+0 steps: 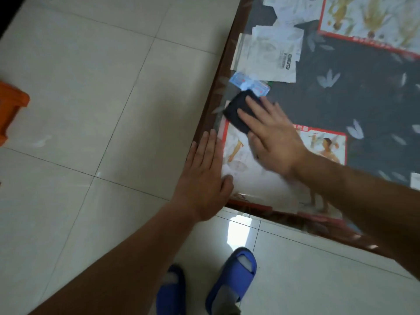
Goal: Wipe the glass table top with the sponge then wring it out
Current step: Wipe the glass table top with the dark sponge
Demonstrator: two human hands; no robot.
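Note:
A dark, flat sponge (238,110) lies on the glass table top (341,98) close to its left edge. My right hand (272,137) presses flat on the sponge with fingers spread over its near half; the hand looks blurred from motion. My left hand (204,173) is held flat with fingers together at the table's near left corner, its thumb on the glass edge and nothing in it. Papers and pictures show beneath the glass.
The table has a brown patterned border (218,92). Pale floor tiles (91,98) spread to the left and below. An orange plastic object (11,110) sits at the far left. My feet in blue slippers (231,280) stand by the corner.

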